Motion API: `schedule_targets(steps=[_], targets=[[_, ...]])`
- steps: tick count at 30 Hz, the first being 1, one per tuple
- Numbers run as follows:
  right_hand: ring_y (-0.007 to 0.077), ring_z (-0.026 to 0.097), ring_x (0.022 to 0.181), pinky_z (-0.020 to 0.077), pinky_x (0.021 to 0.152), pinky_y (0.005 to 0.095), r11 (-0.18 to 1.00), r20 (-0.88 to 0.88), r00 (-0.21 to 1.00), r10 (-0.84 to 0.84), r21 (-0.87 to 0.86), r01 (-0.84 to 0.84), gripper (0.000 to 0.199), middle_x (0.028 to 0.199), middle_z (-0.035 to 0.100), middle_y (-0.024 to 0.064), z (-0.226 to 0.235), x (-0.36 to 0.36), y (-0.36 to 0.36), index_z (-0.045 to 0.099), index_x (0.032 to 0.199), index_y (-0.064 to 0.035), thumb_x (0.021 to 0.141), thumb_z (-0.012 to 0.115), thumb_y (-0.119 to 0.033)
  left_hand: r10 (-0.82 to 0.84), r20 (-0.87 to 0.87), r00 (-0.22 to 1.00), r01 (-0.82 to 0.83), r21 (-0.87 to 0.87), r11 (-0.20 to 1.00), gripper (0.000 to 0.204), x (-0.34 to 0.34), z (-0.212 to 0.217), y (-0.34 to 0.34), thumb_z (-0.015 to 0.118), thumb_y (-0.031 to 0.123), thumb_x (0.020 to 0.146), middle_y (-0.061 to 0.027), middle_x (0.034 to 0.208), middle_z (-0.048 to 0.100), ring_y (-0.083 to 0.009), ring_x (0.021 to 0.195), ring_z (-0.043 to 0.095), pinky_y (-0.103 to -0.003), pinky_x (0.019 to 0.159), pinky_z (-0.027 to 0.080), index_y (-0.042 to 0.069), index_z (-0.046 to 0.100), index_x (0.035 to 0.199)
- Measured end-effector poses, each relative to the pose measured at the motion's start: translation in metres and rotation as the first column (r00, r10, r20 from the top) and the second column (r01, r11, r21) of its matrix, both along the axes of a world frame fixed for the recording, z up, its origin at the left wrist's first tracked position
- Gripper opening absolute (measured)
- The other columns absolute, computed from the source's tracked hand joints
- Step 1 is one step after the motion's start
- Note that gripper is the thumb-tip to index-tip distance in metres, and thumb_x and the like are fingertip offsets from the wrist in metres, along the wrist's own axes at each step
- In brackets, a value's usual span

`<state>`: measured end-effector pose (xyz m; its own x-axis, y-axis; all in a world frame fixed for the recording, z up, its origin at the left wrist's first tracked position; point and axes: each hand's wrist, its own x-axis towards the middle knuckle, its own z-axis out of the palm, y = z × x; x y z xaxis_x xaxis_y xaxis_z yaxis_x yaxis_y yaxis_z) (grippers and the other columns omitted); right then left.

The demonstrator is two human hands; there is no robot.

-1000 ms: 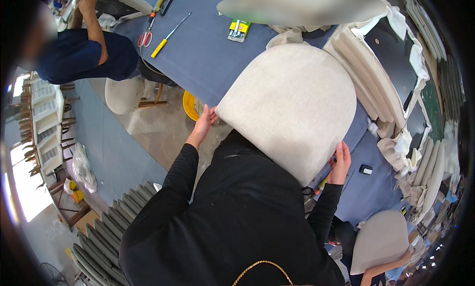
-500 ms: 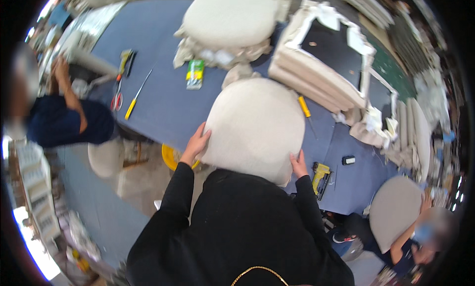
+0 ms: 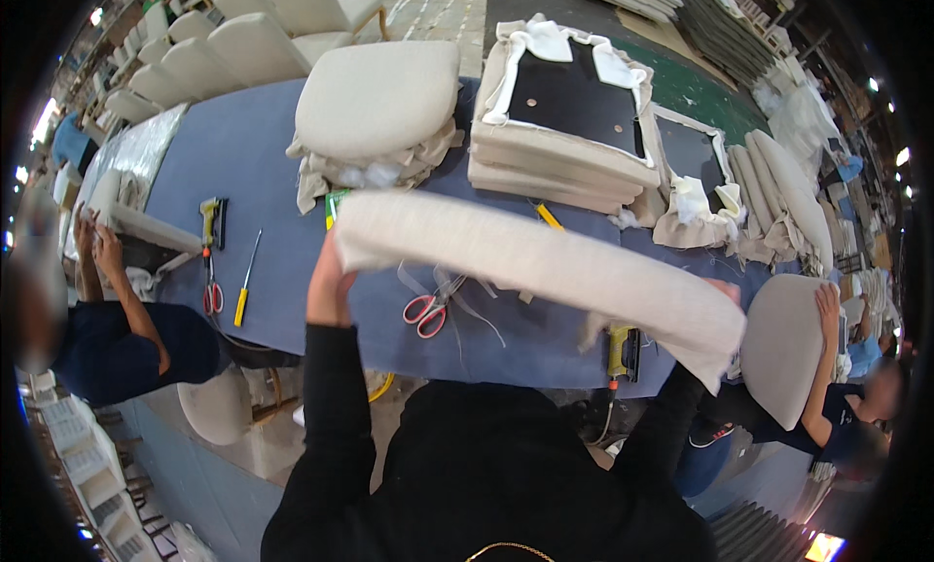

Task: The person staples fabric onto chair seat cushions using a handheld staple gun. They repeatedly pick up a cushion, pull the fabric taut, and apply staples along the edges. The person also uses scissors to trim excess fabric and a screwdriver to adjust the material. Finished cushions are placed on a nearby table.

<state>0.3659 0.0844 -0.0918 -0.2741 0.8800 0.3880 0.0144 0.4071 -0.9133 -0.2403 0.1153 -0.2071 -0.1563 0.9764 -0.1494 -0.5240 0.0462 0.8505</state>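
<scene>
A beige upholstered chair seat (image 3: 535, 265) is held up above the table, its long padded edge toward me and its right end lower. At its left end my left hand (image 3: 328, 288) is closed on the edge, fingers partly behind the fabric. The right end is gripped by my right hand (image 3: 724, 289), mostly hidden by the seat, with only a bit of it showing over the top. Beneath the seat, red-handled scissors (image 3: 425, 315) and loose strips of fabric lie on the blue table (image 3: 282, 212). A yellow staple gun (image 3: 620, 355) rests by the near edge.
Stacked seats (image 3: 379, 100) stand at the far side, beside a pile topped by an upturned seat (image 3: 574, 100). Another staple gun (image 3: 212, 221) and a yellow-handled screwdriver (image 3: 243, 294) lie left. Co-workers flank me, one holding a seat (image 3: 781, 343) at the right.
I have lifted the seat off the table area and tipped it from face-up to edge-on. My hands have spread apart and risen. The scissors beneath have come into view.
</scene>
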Motion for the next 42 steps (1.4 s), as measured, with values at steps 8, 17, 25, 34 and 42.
schedule_targets(steps=[8,17,25,34,42], targets=[[0.0299,0.060,0.141,0.0427,0.120,0.0398,0.785,0.157,0.788,-0.596,0.323,0.529,0.068,0.154,0.061,0.0227,0.035,-0.129,-0.020,0.046,0.161,0.0050,0.113,0.049,-0.044,-0.355,-0.913,0.202,0.324,-0.280,0.904,0.071,0.073,-0.167,0.046,0.068,0.046,0.102,-0.0167,0.129,0.077,-0.0374,0.116,0.075,-0.051,0.095,0.059,0.013,0.052,0.163],[0.0335,0.071,0.124,0.0513,0.111,0.0418,0.775,0.284,0.722,-0.631,0.200,0.599,0.058,0.135,0.068,0.0250,0.057,-0.132,-0.025,0.053,0.149,0.0002,0.094,0.070,-0.007,-0.211,-0.963,-0.168,-0.029,-0.209,0.977,0.050,0.099,-0.196,-0.117,0.084,0.022,0.085,-0.0125,0.130,0.064,-0.0358,0.124,0.063,-0.053,0.100,0.048,0.011,0.061,0.129],[0.0437,0.056,0.146,0.0423,0.122,0.0520,0.873,0.134,0.944,-0.300,0.437,0.216,0.063,0.156,0.057,0.0287,0.039,-0.111,-0.009,0.054,0.146,-0.0085,0.089,0.079,-0.016,-0.348,-0.928,-0.130,0.011,-0.352,0.936,0.044,0.076,-0.217,-0.126,0.085,0.027,0.085,-0.0172,0.109,0.078,-0.0432,0.101,0.075,-0.055,0.085,0.059,0.010,0.067,0.121],[0.0491,0.055,0.143,0.0425,0.121,0.0578,0.601,0.092,0.678,-0.729,0.561,0.570,0.060,0.153,0.054,0.0275,0.006,-0.116,-0.085,0.054,0.140,-0.0099,0.086,0.081,-0.008,-0.523,-0.846,0.107,0.276,-0.480,0.833,0.040,0.092,-0.159,-0.124,0.083,0.040,0.085,-0.0239,0.084,0.075,-0.0442,0.085,0.076,-0.053,0.078,0.059,0.004,0.079,0.101],[0.0438,0.063,0.131,0.0506,0.110,0.0500,0.715,0.344,0.665,-0.663,0.552,0.428,0.054,0.129,0.063,0.0184,0.075,-0.128,-0.050,0.072,0.123,-0.0092,0.070,0.077,0.002,-0.418,-0.771,0.481,0.641,-0.016,0.767,0.032,0.198,0.010,-0.108,0.084,0.030,0.090,-0.0165,0.076,0.069,-0.0346,0.065,0.067,-0.044,0.065,0.053,0.005,0.073,0.106]])
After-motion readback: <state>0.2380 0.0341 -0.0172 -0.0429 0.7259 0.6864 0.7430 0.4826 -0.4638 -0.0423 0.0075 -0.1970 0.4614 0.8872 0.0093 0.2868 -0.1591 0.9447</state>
